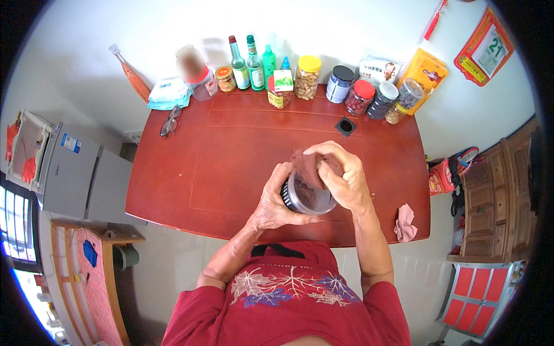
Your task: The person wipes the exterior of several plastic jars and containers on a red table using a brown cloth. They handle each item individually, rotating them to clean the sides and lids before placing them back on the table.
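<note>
My left hand (275,201) is wrapped around the side of a clear plastic jar (323,202) with a dark patterned band, tilted above the red table (242,173). Some dark contents or a dark bottom show through its open mouth. My right hand (342,173) pinches a brown-red cloth (308,168) at the jar's rim, and the cloth covers part of the mouth. Another piece of pinkish cloth or paper (405,223) lies crumpled near the table's right front corner.
Along the back edge stand a yellow-lidded jar of peanuts (307,78), glass bottles (254,69), a red-lidded jar (359,98) and several more containers. Eyeglasses (170,122) lie at the back left, near tissue packs (169,94). A black square piece (346,126) lies behind my right hand.
</note>
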{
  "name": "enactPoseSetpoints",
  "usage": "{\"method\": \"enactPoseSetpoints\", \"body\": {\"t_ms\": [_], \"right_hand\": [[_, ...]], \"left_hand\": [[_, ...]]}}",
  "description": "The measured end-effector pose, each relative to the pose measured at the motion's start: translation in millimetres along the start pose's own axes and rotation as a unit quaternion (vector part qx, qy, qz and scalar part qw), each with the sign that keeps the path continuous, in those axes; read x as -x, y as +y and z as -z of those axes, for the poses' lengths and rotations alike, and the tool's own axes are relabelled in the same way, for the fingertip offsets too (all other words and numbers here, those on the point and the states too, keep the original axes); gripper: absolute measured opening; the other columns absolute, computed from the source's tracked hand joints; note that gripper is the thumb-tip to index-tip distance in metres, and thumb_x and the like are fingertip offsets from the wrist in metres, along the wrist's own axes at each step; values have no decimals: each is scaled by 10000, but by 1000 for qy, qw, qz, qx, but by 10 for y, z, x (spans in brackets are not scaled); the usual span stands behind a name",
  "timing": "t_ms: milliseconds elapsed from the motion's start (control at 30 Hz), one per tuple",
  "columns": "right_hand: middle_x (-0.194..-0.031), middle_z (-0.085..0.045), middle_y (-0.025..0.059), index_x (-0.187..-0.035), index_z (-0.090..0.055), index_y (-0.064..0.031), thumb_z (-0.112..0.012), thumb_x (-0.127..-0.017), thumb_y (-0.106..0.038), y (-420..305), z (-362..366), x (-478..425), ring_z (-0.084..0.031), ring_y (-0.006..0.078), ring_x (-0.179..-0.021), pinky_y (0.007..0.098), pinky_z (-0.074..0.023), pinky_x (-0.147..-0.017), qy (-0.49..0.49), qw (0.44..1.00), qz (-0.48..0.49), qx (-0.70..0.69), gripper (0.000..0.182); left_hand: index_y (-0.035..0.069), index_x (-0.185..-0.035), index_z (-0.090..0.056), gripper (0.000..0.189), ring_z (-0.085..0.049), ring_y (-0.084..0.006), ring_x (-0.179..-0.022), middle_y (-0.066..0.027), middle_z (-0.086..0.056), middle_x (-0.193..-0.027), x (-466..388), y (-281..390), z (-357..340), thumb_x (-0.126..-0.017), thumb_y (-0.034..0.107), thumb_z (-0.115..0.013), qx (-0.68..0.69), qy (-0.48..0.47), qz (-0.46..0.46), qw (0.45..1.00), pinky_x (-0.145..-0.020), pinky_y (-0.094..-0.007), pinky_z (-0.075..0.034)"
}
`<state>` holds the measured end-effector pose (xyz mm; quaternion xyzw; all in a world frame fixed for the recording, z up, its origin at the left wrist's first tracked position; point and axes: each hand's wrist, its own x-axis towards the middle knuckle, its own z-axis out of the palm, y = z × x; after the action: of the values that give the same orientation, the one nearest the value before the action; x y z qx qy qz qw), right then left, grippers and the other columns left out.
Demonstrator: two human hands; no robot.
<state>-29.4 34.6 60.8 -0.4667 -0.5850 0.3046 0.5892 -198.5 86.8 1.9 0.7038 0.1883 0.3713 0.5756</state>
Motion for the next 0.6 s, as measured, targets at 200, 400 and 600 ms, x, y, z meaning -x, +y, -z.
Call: {"method": "enactPoseSetpoints", "body": {"t_ms": [200,400,600], "right_hand": [[-949,-665,49,-1105,-610,6,-529,-948,-94,159,-178,83,-620,130,-885,263,-493,-795,260,950,-82,-153,203],[-1170,-551,183,-1134,-602,-5,-642,-865,-161,28,-503,307,-537,323,-1082,407,-423,-930,206,938,181,213,313],[-1145,-561,181,-1070,-603,-1,-603,-885,-113,146,-491,240,-576,256,-1041,331,-457,-886,244,966,80,12,217]], "left_hand": [[30,-1341,-386,912,-544,-192,-1130,-80,-576,-1194,-89,-16,-64,-609,271,-874,307,80,44,947,-1003,-355,-420],[6,-1310,-440,862,-579,-231,-1108,-126,-566,-1233,-82,-132,-111,-663,436,-813,378,144,89,910,-967,-386,-486],[21,-1299,-419,790,-585,-219,-1070,-111,-581,-1182,-39,-189,-97,-690,337,-811,422,136,97,891,-944,-379,-494]]}}
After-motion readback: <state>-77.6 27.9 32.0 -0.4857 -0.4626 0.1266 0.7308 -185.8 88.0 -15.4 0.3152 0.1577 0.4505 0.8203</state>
